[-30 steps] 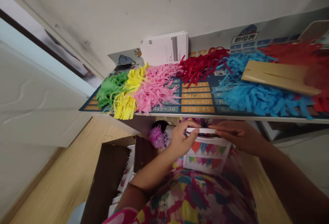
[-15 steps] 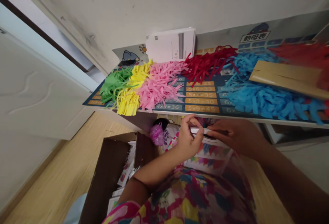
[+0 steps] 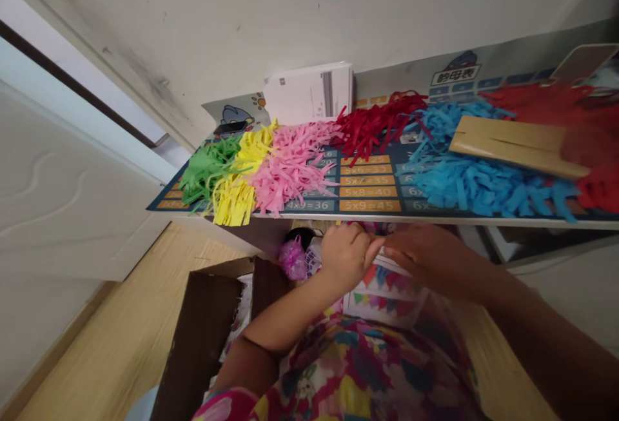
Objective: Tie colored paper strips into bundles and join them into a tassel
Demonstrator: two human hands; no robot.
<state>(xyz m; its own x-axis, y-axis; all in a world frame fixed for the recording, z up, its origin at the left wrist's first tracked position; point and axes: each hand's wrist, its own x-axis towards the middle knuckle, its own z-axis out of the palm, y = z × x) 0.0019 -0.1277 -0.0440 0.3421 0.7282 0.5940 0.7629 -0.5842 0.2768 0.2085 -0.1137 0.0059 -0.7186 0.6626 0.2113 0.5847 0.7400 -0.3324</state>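
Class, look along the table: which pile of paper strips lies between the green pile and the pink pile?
The yellow pile, touching both the green pile and the pink pile; the head view shows it.

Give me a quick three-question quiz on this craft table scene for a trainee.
1. True or false: the left hand and right hand both grip the packet below the table edge.
2. Which pile lies between the yellow fringe and red fringe? A green, B pink fringe, C blue.
3. Fill in: the tan card rests mostly on the ____ fringe.
Key: 1 true; 2 B; 3 blue fringe.
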